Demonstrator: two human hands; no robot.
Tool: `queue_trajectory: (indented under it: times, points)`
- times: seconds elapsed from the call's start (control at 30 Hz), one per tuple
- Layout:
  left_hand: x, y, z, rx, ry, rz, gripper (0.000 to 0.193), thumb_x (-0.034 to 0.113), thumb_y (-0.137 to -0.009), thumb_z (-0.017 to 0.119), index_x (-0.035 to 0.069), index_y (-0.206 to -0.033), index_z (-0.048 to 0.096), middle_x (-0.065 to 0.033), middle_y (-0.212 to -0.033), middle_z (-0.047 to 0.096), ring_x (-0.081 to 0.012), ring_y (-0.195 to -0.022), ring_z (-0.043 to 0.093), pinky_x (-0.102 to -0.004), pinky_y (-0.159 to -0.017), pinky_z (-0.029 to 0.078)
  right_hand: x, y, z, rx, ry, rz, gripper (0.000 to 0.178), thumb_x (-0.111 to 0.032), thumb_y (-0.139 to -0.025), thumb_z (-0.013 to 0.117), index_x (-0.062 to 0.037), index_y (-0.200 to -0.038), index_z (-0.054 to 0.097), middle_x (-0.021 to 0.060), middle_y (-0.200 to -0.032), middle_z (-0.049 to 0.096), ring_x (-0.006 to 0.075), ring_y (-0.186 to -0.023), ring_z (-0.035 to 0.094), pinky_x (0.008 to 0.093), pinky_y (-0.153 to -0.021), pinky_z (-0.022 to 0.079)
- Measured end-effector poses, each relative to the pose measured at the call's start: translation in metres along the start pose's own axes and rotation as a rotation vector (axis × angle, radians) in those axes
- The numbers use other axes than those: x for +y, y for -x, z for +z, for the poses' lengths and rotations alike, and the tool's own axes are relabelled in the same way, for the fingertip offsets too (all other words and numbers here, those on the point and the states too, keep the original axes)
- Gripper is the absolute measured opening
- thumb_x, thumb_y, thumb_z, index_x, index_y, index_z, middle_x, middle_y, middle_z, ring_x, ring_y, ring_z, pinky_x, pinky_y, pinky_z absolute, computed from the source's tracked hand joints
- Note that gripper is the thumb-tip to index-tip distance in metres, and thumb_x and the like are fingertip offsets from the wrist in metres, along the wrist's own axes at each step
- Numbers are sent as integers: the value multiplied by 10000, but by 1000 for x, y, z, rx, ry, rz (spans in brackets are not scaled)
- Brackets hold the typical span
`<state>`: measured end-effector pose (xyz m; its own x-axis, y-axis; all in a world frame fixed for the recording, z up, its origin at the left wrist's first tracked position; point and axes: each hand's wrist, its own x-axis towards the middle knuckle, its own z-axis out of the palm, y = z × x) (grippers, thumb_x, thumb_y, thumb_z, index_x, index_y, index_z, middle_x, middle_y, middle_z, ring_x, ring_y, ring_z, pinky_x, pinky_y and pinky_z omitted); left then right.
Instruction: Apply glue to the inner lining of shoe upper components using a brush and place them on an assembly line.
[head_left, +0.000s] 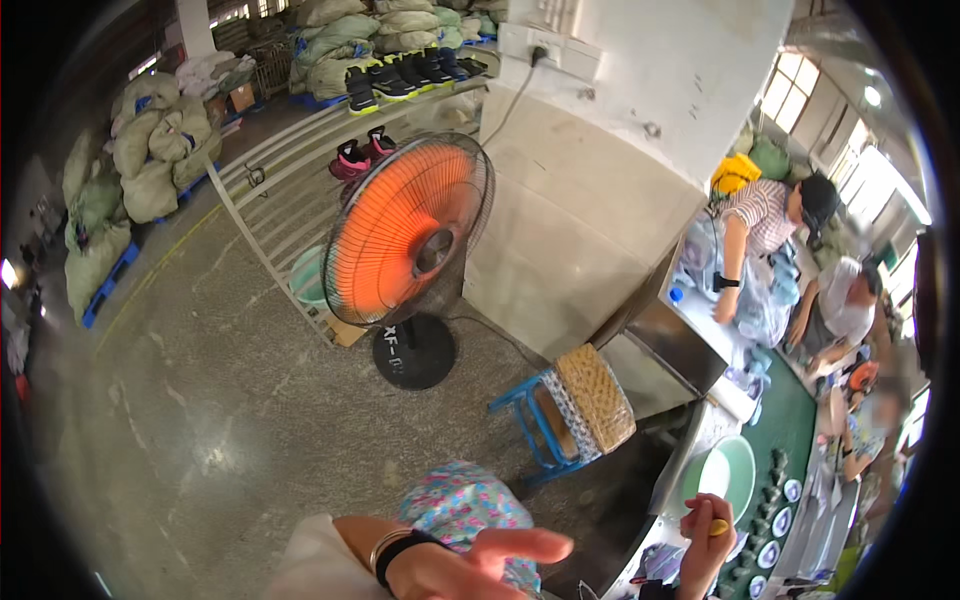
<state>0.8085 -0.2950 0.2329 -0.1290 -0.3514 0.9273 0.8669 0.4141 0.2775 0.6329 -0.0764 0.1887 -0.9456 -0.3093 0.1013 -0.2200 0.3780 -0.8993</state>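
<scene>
My left hand [465, 572], with a bangle and a black band at the wrist, reaches in from the lower edge above a floral cloth [465, 500]. Its index finger stretches to the right, and nothing shows in its grasp. Farther right, my right hand [704, 540] is raised with its fingers curled around a small yellow, rounded thing [718, 527]; most of that is hidden in the fingers. Just beyond this hand stands a pale green basin [738, 470] on the worktable. Dark purple items [662, 562] lie beside the wrist.
A blue stool [545, 425] with a woven-pattern top stands ahead, past it an orange standing fan [410, 235] and a shoe rack [270, 215]. On the right, a green conveyor belt [790, 420] carries round pieces [782, 520]; co-workers [765, 225] work along it. Sacks [165, 140] are piled behind.
</scene>
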Motion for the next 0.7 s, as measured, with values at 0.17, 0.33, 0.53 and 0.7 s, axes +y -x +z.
queue_trajectory:
  times: [0.17,0.33,0.53,0.7]
  points:
    - [40,-5,-97,77,-25,-13,807,-13,-821,465,623,-1301,338,251,-1528,70,-300,-1405,88,-684,-1015,190,-27,23,75,-2,82,-66,158,-95,-965,462,12,-959,577,71,-791,628,58,-566,490,202,-494,386]
    - [70,-17,-223,88,-11,-2,761,1,-839,416,573,-1334,343,236,-1525,113,-306,-1418,35,-692,-1014,225,-69,50,174,-10,75,-59,168,-102,-962,462,7,-960,590,71,-779,634,63,-579,514,212,-510,410]
    - [92,-31,-373,206,71,-145,805,-63,-788,436,535,-1326,395,196,-1544,48,-315,-1419,44,-714,-1004,229,-127,80,323,-115,265,23,136,-94,-932,520,7,-946,610,76,-802,651,74,-607,551,203,-551,439]
    - [101,-86,-458,247,21,-272,774,-77,-783,452,498,-1300,463,212,-1535,-100,-313,-1414,96,-712,-1007,222,-198,84,406,-196,272,-83,122,-44,-921,526,44,-949,606,82,-791,654,97,-622,576,223,-588,473]
